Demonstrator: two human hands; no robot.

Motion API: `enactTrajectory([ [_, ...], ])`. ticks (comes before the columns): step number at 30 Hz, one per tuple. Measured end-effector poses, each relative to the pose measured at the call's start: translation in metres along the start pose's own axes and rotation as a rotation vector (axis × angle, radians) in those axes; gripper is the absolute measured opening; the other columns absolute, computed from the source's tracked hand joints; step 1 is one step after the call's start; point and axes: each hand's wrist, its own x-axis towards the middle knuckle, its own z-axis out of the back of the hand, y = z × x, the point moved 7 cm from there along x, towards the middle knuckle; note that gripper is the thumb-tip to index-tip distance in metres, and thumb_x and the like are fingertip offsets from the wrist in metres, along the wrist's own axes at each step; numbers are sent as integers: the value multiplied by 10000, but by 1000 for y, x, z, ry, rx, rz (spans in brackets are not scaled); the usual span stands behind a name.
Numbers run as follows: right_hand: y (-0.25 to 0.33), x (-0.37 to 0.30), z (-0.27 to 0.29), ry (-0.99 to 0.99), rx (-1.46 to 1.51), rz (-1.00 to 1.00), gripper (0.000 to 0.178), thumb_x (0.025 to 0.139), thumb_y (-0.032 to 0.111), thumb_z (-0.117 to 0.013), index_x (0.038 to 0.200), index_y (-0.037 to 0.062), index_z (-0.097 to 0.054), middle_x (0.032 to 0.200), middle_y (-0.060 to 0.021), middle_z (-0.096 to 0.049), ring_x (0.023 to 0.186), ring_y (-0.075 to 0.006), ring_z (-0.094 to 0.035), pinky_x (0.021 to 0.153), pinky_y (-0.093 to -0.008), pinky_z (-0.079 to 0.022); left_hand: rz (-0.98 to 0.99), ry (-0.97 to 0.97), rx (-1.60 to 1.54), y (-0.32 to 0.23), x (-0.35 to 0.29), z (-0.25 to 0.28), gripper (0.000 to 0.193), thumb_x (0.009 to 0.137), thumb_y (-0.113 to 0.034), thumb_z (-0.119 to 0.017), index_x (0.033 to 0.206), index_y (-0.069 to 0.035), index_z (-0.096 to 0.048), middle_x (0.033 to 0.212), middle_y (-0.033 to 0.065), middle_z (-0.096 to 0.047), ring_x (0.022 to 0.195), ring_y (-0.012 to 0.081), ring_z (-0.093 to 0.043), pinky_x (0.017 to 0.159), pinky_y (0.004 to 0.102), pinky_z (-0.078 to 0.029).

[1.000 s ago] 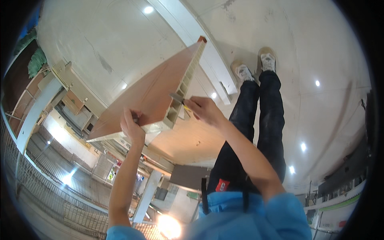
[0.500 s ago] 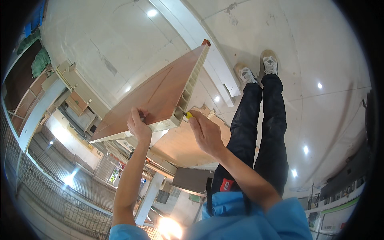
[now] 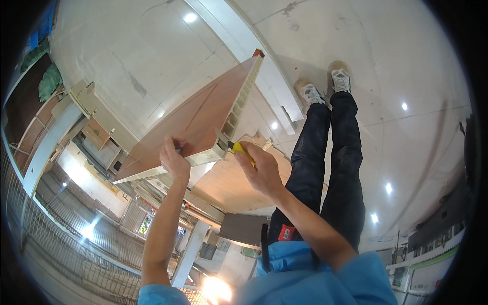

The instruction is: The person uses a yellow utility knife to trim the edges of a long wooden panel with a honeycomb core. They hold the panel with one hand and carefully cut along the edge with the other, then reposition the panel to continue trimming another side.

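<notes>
A brown door panel (image 3: 201,114) with a hollow-celled core along its right edge (image 3: 236,109) leans across the middle, one corner towards me. My left hand (image 3: 174,158) is closed on the panel near its near edge, fingers bent by a small dark spot whose nature I cannot make out. My right hand (image 3: 263,170) is shut on a yellow and black utility knife (image 3: 244,152). Its pale blade (image 3: 222,137) points at the panel's near corner; whether it touches the panel I cannot tell.
A long white beam (image 3: 254,56) lies on the tiled floor (image 3: 401,66) beyond the panel. Under the panel's corner is a light brown board (image 3: 239,185). My legs (image 3: 338,168) stand to the right. Racks and stacked boards (image 3: 94,122) fill the left.
My right hand has turned the utility knife, showing more of its yellow handle and its blade, which is now by the panel corner. My left hand has stayed on the panel.
</notes>
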Motion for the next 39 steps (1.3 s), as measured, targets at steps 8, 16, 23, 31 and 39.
enactTrajectory([
  [8, -29, 38, 18, -6, -58, -219, 402, 1061, 390, -602, 1174, 21, -714, 888, -203, -729, 858, -367, -721, 771, -451, -538, 14, 9, 74, 6, 3, -1, 553, 1087, -390, -424, 785, -13, -693, 756, 93, -693, 731, 199, -636, 732, 364, -492],
  [16, -14, 7, 2, 56, 64, -11, 409, 1058, 352, -650, 1145, -45, -689, 753, -107, -649, 661, -160, -612, 624, -327, -471, 16, 5, -16, 7, 3, 3, 617, 1106, -421, -400, 801, 16, -711, 752, 105, -703, 724, 209, -645, 746, 368, -501],
  [23, -9, 16, 2, 90, 76, -62, 390, 1053, 350, -661, 1124, -31, -701, 722, -64, -624, 621, -130, -545, 594, -314, -437, 10, 10, 0, -1, 1, 0, 623, 1097, -430, -405, 799, 14, -725, 756, 104, -712, 729, 207, -647, 747, 368, -500],
  [31, -14, 18, 3, 27, -19, -44, 446, 1044, 437, -625, 1085, 4, -721, 804, -165, -689, 725, -291, -668, 688, -415, -487, -14, 7, 45, 3, 0, -1, 589, 1084, -401, -417, 784, 7, -718, 743, 103, -700, 737, 211, -645, 756, 380, -496],
  [39, -45, 47, 11, 2, 152, -158, 399, 1047, 366, -665, 1130, -23, -700, 756, -26, -569, 709, -104, -497, 646, -305, -420, 268, 76, -381, 17, 1, -7, 550, 1086, -361, -438, 766, 16, -678, 721, 104, -673, 719, 204, -628, 723, 373, -492],
])
